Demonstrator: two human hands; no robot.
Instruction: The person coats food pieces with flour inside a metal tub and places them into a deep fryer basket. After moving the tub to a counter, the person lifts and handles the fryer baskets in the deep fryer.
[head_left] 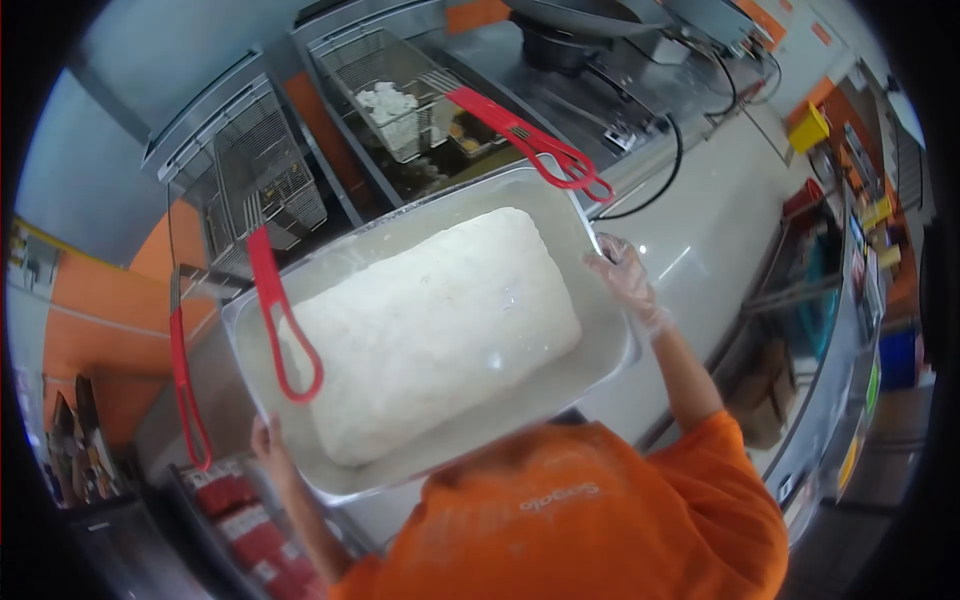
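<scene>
A large metal tray (475, 425) is held tilted in front of my body. In it lies a broad white mass (440, 320) with a smooth, slightly lumpy top that looks like flour. My right hand (625, 275), in a clear plastic glove, has its fingers wrapped over the tray's right rim. My left hand (270, 440) grips the rim at the lower left, most of its fingers hidden. Two red fryer basket handles, one on the left (268, 285) and one at the upper right (515, 130), reach over the tray's far side.
Beyond the tray is a fryer with wire baskets; one basket (375, 75) has white, battered-looking pieces by it (388, 103). Another basket (260, 150) hangs to the left. A wok (585, 15) sits at the back. Red packets (245, 525) lie at lower left, shelves (830, 400) at right.
</scene>
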